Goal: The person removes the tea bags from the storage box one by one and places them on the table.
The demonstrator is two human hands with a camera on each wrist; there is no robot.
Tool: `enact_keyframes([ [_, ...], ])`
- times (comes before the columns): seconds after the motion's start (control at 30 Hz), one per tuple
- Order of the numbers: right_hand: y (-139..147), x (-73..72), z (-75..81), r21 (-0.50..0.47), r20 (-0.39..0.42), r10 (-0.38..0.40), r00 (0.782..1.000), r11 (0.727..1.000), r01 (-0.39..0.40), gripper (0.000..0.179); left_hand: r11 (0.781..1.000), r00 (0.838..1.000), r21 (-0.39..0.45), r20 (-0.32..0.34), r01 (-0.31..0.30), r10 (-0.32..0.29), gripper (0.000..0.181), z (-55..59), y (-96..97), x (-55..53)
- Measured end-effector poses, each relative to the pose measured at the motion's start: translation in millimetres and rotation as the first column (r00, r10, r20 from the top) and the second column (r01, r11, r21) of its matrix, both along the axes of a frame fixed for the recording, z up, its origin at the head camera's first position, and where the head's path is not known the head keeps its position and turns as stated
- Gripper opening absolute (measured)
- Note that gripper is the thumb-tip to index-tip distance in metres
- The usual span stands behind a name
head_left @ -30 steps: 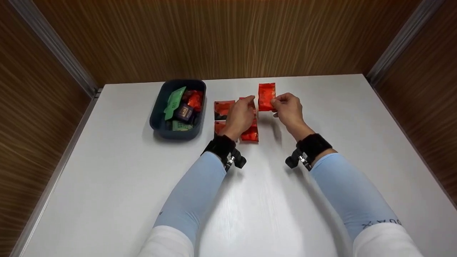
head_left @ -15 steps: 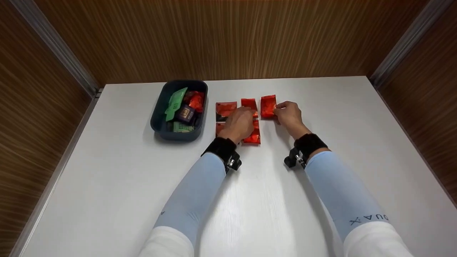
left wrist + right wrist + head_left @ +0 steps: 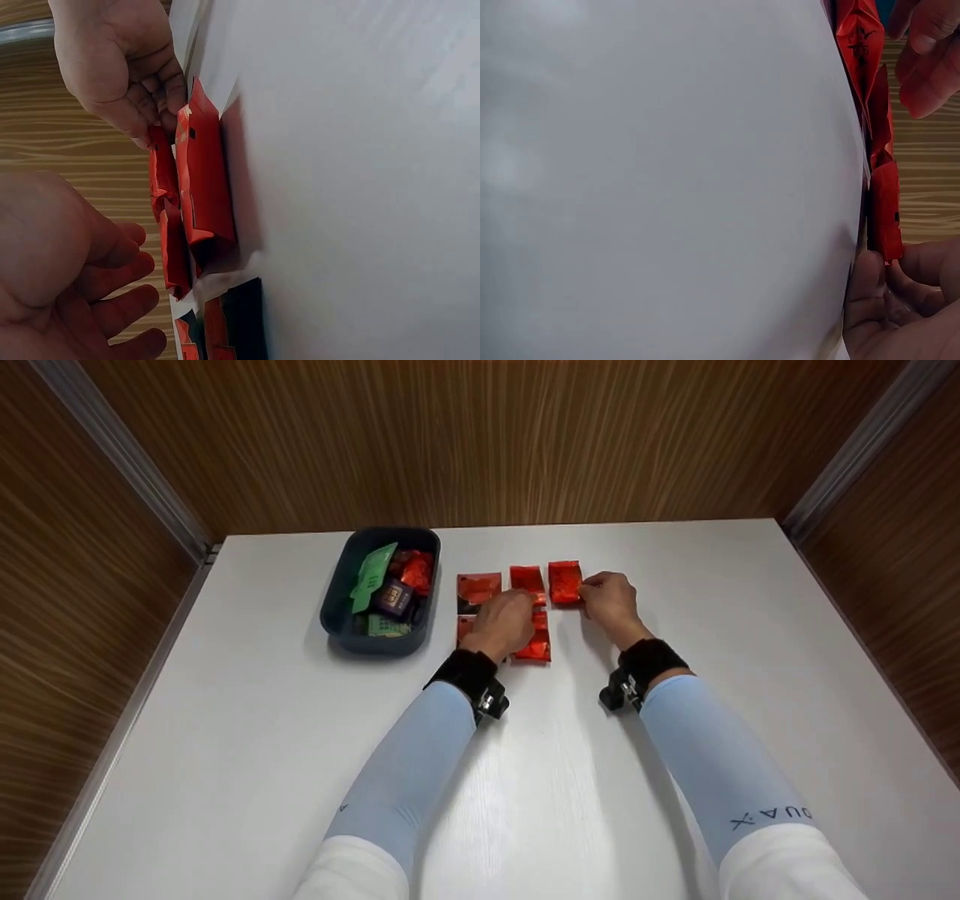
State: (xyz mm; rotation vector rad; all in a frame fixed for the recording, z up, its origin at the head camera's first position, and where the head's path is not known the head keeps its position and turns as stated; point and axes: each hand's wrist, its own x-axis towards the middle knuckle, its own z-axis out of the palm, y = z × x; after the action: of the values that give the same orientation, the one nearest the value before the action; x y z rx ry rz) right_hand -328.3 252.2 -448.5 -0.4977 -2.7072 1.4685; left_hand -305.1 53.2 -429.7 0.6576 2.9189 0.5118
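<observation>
My right hand [image 3: 611,600] pinches the lower right edge of a small red sachet [image 3: 564,583] lying on the white table. In the right wrist view, thumb and fingers meet on that red sachet's end [image 3: 886,210]. Left of it lie a red sachet [image 3: 527,577] and, nearer me, another red sachet [image 3: 534,650]. Two flat red-and-black packets [image 3: 478,587] form a column further left. Above these hovers my left hand [image 3: 506,619], covering parts of them. The left wrist view has this left hand [image 3: 67,262] with loosely bent fingers and nothing in them.
A dark blue tub [image 3: 330,619] stands at the back left, holding a green packet [image 3: 373,574], a purple packet [image 3: 395,597] and red sachets [image 3: 417,572]. Wood-grain panels [image 3: 480,442] wall the table [image 3: 247,750] at the back and sides.
The red sachet in my right hand has come down from raised to lying beside the others. My left hand has drawn slightly nearer me, and its extended index finger has bent.
</observation>
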Motion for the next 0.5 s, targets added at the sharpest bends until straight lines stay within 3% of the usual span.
enact_keyframes([
  [0.27, 3, 3.2, 0.3, 0.098, -0.042, -0.011, 0.999, 0.995, 0.015, 0.036, 0.998, 0.999, 0.053, 0.041, -0.021, 0.019, 0.041, 4.9, -1.2, 5.3],
  [0.37, 7, 5.4, 3.1, 0.160, -0.065, -0.021, 0.998, 0.987, 0.032, 0.038, 0.996, 0.999, 0.086, 0.034, -0.026, 0.023, 0.047, 14.7, -6.5, 7.5],
  [0.5, 7, 9.3, 11.5, 0.216, -0.106, -0.018, 0.994, 0.976, 0.041, 0.036, 0.991, 0.999, 0.133, -0.042, -0.027, 0.032, 0.046, 33.8, -26.4, 5.6],
])
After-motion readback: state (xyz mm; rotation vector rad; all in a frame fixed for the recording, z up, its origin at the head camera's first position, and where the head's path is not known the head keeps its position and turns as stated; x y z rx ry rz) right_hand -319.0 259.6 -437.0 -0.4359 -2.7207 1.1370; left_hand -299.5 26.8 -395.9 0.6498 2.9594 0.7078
